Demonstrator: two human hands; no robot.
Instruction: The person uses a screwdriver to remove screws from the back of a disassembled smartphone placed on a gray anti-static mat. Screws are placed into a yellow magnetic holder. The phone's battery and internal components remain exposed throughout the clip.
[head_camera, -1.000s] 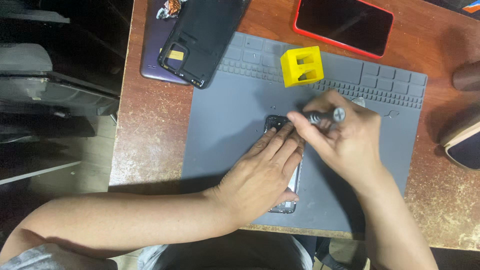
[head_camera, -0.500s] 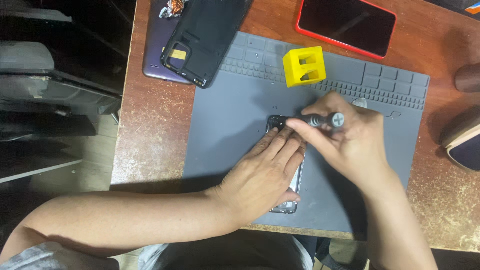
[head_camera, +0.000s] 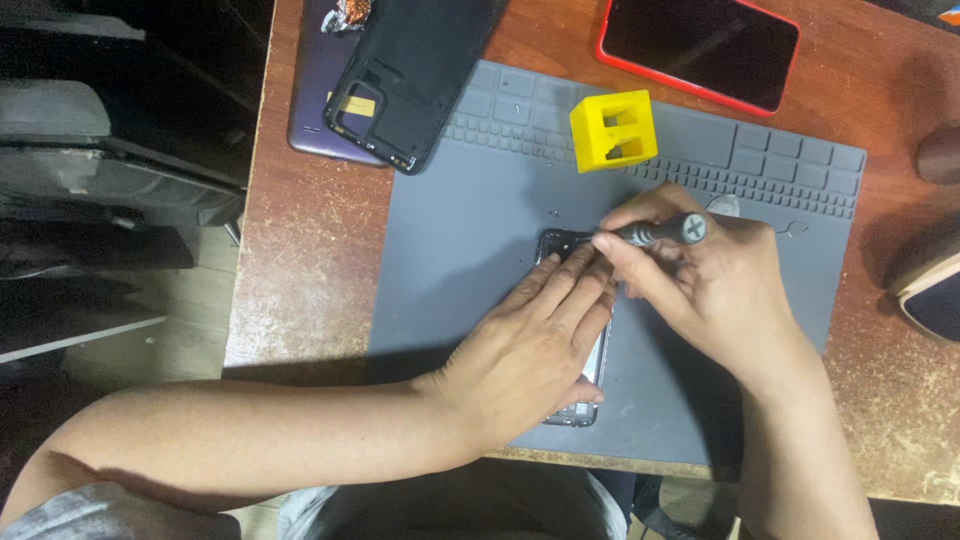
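Since the earlier frames almost nothing has shifted: only the right hand (head_camera: 715, 290) has tipped the screwdriver (head_camera: 655, 232) slightly, its round cap now a little further from the wrist. That hand is closed around the screwdriver, thumb and fingers pinching the shaft. The tool's long axis runs nearly flat, from the cap at the right toward its tip at the left, which meets the top end of the opened phone (head_camera: 572, 250). The phone lies on the grey mat (head_camera: 460, 250), its long axis running from the tip down toward the person, mostly hidden. The left hand (head_camera: 530, 350) lies flat on it, fingers stretched and pressing just beside the tip, gripping nothing. Beyond the grip sit a yellow block (head_camera: 612, 130), a black back cover (head_camera: 415, 75) and a red-edged phone (head_camera: 700, 45).
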